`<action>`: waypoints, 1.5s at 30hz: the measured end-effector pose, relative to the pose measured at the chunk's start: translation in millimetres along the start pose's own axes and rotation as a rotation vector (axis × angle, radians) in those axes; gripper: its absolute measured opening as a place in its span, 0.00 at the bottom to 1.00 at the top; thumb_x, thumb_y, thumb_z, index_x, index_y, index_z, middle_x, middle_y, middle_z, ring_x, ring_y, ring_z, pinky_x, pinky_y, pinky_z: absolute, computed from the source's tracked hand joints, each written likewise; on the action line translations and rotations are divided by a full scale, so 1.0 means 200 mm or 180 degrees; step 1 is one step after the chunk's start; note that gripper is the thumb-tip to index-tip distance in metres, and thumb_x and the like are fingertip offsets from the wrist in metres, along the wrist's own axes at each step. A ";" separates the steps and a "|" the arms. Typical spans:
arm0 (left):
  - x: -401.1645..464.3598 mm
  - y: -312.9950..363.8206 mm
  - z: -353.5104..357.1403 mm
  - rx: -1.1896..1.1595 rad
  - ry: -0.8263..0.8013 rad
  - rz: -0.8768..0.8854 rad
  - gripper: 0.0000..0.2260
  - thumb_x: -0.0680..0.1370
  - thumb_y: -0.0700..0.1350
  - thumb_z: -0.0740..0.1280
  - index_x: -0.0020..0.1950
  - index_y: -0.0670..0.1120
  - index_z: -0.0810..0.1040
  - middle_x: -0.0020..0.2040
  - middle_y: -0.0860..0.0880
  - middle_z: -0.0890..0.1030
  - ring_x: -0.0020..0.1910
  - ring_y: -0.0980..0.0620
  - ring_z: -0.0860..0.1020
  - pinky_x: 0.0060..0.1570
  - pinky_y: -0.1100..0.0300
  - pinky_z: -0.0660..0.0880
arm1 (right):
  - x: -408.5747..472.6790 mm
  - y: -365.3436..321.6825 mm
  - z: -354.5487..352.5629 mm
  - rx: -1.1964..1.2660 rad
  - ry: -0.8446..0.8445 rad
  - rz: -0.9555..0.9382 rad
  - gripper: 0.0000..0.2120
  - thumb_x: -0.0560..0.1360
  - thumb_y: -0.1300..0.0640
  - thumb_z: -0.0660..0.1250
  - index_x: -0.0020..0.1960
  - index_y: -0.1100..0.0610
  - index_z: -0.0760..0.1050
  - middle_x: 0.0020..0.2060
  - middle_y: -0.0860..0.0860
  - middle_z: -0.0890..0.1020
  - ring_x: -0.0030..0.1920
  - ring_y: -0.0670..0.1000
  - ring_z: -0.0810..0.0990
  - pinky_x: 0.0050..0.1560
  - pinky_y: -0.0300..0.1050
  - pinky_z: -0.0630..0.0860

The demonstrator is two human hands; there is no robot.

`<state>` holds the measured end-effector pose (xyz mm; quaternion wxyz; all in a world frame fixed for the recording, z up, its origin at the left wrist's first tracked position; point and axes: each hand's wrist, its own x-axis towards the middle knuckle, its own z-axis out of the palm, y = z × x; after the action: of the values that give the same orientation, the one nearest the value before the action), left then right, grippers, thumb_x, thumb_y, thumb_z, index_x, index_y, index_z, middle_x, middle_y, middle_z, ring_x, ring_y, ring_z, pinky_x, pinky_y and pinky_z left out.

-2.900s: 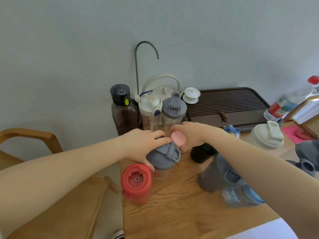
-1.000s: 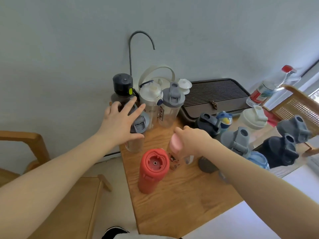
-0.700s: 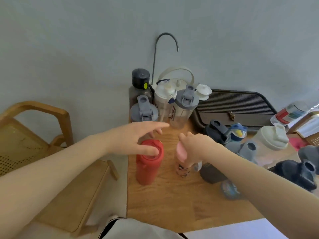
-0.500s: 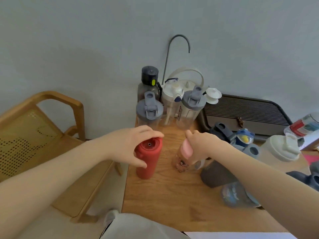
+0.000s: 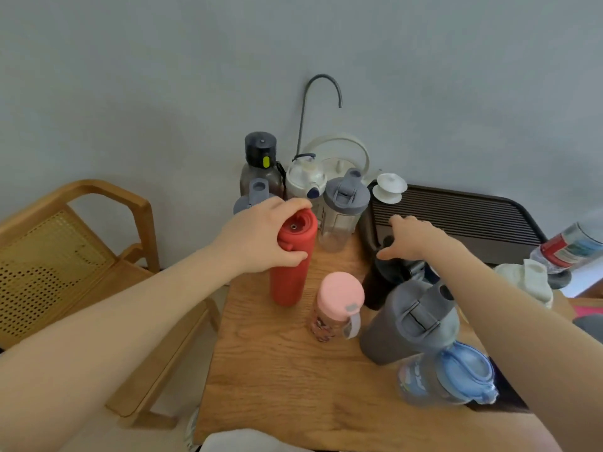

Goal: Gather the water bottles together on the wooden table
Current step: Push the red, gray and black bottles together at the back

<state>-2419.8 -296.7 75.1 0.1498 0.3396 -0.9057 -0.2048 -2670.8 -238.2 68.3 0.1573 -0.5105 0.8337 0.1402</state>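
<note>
Grey wall behind, wooden worktop [image 5: 277, 370] below, cane chair [image 5: 65, 256] off to the left. At the back against the wall: dark bottle [image 5: 261, 164], white bottle [image 5: 305, 181], clear grey-lidded shaker [image 5: 342, 210], and another grey lid [image 5: 253, 199] half hidden behind the left hand. Curved tap [image 5: 321, 93] rising above them; slatted tray [image 5: 456, 216] to the right with a small white lid [image 5: 390, 190] at its corner.

Left hand [image 5: 261, 239] wrapped around the top of the red bottle [image 5: 290, 269], fingers over the cap, thumb on the side; bottle upright, just in front of the back group. Right hand [image 5: 414, 236] spread wide, gripping nothing, hovering over a black bottle [image 5: 380, 282] near the tray edge; contact unclear.

Pink-lidded bottle [image 5: 337, 308] standing free mid-worktop, just beside the red one. Big grey bottle [image 5: 408, 324] to its right, blue-lidded bottle [image 5: 450, 376] touching it in front. Cream-lidded bottle [image 5: 525, 278] and a red-labelled plastic bottle [image 5: 571, 249] further right, partly behind the right arm.
</note>
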 end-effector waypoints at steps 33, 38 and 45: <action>0.33 -0.34 0.04 0.0709 0.0073 0.0459 0.48 0.62 0.64 0.72 0.74 0.52 0.51 0.75 0.48 0.56 0.74 0.45 0.51 0.71 0.46 0.50 | 0.19 -0.38 0.16 0.2344 0.0098 0.0576 0.42 0.70 0.39 0.67 0.72 0.62 0.54 0.67 0.62 0.67 0.62 0.62 0.73 0.57 0.57 0.76; 0.24 -0.51 0.08 -0.0206 0.0445 -0.0333 0.53 0.58 0.57 0.78 0.74 0.49 0.51 0.76 0.44 0.47 0.75 0.43 0.47 0.71 0.44 0.51 | 0.11 -0.40 0.16 0.1429 -0.0226 0.0251 0.58 0.64 0.50 0.77 0.75 0.54 0.36 0.73 0.61 0.55 0.66 0.62 0.70 0.61 0.56 0.73; 0.19 -0.64 0.19 -0.1841 0.0296 -0.0786 0.48 0.62 0.41 0.79 0.73 0.46 0.53 0.70 0.49 0.62 0.68 0.54 0.62 0.64 0.59 0.62 | 0.11 -0.48 0.20 0.1405 0.0082 0.0839 0.38 0.65 0.48 0.74 0.66 0.58 0.58 0.61 0.59 0.68 0.57 0.62 0.75 0.46 0.52 0.73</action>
<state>-2392.1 -399.2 -13.4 0.2554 0.3993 -0.7540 -0.4547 -2588.7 -282.6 15.6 0.2347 -0.3525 0.9053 -0.0324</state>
